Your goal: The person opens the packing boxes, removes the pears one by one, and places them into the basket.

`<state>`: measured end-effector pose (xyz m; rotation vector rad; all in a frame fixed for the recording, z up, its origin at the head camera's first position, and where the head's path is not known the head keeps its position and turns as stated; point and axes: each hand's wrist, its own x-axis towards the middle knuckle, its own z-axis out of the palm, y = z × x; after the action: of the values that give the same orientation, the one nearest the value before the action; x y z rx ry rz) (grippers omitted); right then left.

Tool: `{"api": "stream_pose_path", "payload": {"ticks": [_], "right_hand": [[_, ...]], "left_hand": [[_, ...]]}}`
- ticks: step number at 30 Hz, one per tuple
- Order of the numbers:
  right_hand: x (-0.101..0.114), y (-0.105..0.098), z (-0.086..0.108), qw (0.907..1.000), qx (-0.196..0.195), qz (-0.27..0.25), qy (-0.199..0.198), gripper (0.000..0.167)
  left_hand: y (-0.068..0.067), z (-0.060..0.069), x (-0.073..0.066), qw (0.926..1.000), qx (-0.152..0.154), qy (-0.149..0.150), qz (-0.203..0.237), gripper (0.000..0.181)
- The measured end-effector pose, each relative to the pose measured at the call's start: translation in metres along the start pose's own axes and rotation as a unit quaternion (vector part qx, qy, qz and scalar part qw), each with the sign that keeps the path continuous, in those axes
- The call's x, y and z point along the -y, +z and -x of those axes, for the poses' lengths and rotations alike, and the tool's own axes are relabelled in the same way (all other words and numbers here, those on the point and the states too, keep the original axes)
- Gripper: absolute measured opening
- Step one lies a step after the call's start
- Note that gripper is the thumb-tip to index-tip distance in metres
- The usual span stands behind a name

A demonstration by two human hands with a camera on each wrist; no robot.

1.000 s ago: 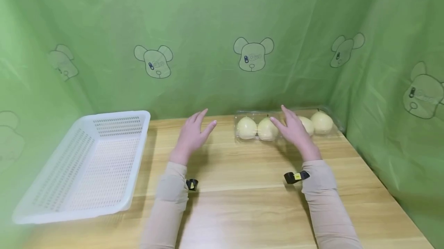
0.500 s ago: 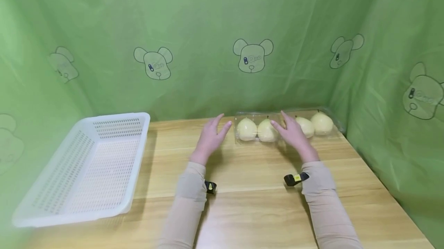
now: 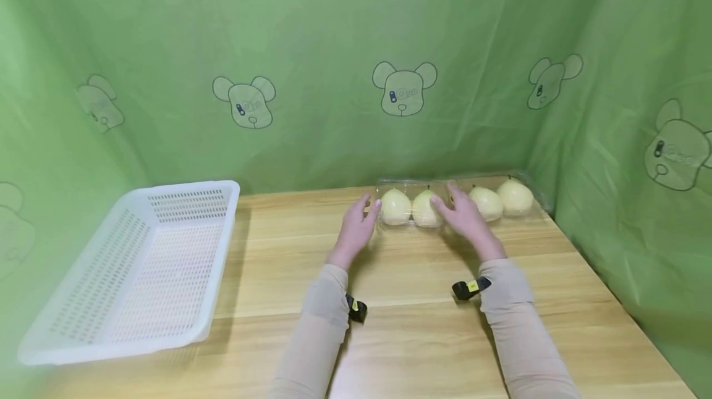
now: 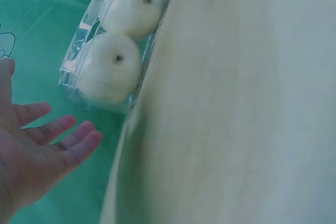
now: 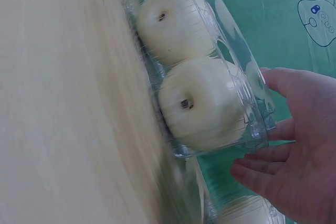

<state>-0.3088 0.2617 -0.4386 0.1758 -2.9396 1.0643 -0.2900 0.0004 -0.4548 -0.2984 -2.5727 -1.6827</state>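
Two pale yellow pears point(image 3: 395, 207) sit in a clear plastic clamshell box point(image 5: 157, 85) at the table's back edge. My left hand point(image 3: 356, 226) is at the box's left end, fingers spread; in the left wrist view a gap shows between its fingertips and the box. At the right end is my right hand point(image 3: 466, 214). In the right wrist view its thumb point(image 5: 275, 77) meets the box's upper edge, while the other fingers lie loosely beside the end wall. Whether these fingers touch the plastic, I cannot tell.
A second clear box point(image 3: 536, 194) with two more pears point(image 3: 515, 197) stands right of my right hand, close to it. On the left is a white perforated plastic basket point(image 3: 219, 263). Green cloth point(image 3: 322, 78) with bear-head prints hangs behind the wooden table point(image 3: 411, 337).
My left hand has moved right, from beside the box to its left end. The right hand has shifted only slightly, lower and closer to the box. Boxes and basket stay put.
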Motion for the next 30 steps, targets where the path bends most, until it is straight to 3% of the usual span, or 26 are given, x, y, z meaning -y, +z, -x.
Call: {"api": "stream_pose_path", "payload": {"ticks": [9,18,30], "right_hand": [[-0.003,0.002,-0.002,1.0000,0.001,0.010,0.001,0.086],[-0.003,0.002,-0.001,0.9997,-0.002,0.021,-0.010,0.087],[0.002,0.008,0.002,0.9983,-0.006,0.055,-0.020,0.088]], "left_hand": [[0.005,-0.001,0.007,0.9969,0.015,-0.039,0.066,0.063],[0.001,-0.001,0.004,0.9800,0.015,-0.080,0.182,0.061],[-0.010,-0.001,0.006,0.9694,0.002,-0.113,0.218,0.047]]}}
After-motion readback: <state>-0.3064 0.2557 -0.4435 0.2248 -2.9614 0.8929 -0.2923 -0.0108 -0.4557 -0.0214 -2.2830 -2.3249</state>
